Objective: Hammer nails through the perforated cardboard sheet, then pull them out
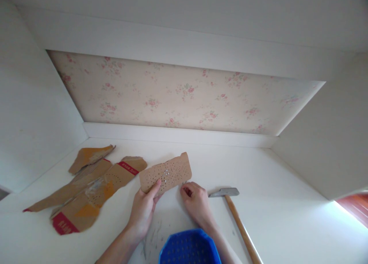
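Note:
A small brown cardboard strip (169, 172) full of punched holes lies on the white surface (273, 202), with a few nail heads showing in it. My left hand (143, 208) holds the strip's near left edge, thumb on top. My right hand (197, 202) rests just right of the strip's near edge, fingers curled in a pinch on the surface; what they hold is too small to make out. A hammer (235, 214) with a wooden handle lies just right of my right hand.
Torn cardboard pieces (86, 191) with red and orange print lie at the left. A blue perforated basket (189, 248) sits at the near edge between my arms. White walls close in both sides; floral wallpaper (184, 95) backs the alcove.

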Tool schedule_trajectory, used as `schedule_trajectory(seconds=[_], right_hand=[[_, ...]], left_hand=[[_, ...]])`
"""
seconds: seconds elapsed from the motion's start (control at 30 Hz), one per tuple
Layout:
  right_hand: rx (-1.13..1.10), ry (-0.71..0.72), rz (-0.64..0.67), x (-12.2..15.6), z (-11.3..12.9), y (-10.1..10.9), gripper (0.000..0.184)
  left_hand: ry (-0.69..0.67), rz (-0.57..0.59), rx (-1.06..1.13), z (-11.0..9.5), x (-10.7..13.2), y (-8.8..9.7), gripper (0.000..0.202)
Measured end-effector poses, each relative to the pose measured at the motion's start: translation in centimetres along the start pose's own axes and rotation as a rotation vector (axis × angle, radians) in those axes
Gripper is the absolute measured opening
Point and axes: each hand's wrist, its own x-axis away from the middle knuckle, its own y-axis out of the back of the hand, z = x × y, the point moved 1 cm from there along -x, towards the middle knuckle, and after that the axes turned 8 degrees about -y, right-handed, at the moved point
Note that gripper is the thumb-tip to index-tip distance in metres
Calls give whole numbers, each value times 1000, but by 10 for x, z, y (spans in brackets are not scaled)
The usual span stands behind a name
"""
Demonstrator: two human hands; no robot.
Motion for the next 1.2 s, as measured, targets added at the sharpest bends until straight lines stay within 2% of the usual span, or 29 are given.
schedule_trajectory(seconds=[0.1,0.23,0.33,0.47,0.6,0.8,0.9,1.03,1.1,1.2], right_hand=[[-71,-12,17,4,4,4,22],[-125,10,91,9,13,7,25],[-121,39,155,11,16,6,26],[-113,43,149,10,15,3,33],[-123,63,159,10,15,3,35],[-174,31,154,13,18,7,32],[-192,12,114,13,14,10,28],[-119,-45,-44,10,3,14,32],[-27,-80,-121,7,-1,14,34],[131,-102,-141,5,-4,10,29]], left_hand=[[-40,8,-77,0,1,0,43],[-75,68,-322,-2,5,-1,44],[-106,179,-487,-6,9,-4,44],[-139,299,-609,-6,11,-5,40],[-169,283,-646,-2,8,-1,39],[-247,167,-689,1,6,5,41],[-226,32,-594,0,3,7,36],[-192,-203,-107,-6,-4,6,18],[-179,-219,24,-9,-6,4,20],[-121,-153,27,-9,-7,2,22]])
